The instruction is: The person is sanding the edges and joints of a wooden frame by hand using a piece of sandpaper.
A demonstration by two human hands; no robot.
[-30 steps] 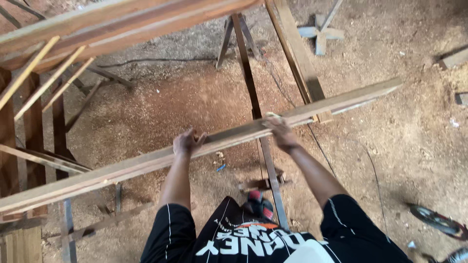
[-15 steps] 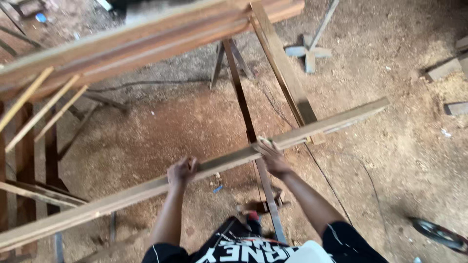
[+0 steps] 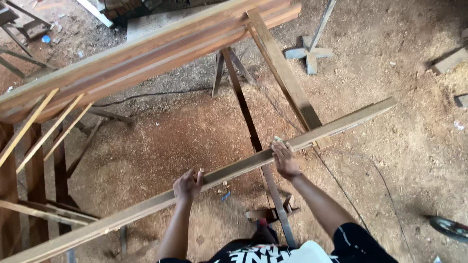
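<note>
A long narrow wooden beam [image 3: 341,122] runs from the lower left to the right, resting on a wooden cross piece [image 3: 287,83] of a trestle frame. My left hand [image 3: 187,185] grips the beam's near edge, fingers curled over it. Further right, my right hand [image 3: 284,158] lies on top of the same beam with the fingers closed around a small pale thing, perhaps sandpaper, pressed to the wood. Both forearms reach up from the bottom of the view.
A stack of long planks [image 3: 146,58] lies across the trestle at the back. Thin slats [image 3: 46,129] lean at the left. The ground [image 3: 161,141] is covered in sawdust. A black cable [image 3: 146,95] trails across it. A wheel [image 3: 448,229] shows at the lower right.
The view has tilted back, so beam and hands sit lower in frame. My right hand has slid a little along the beam; my left hand keeps its grip.
</note>
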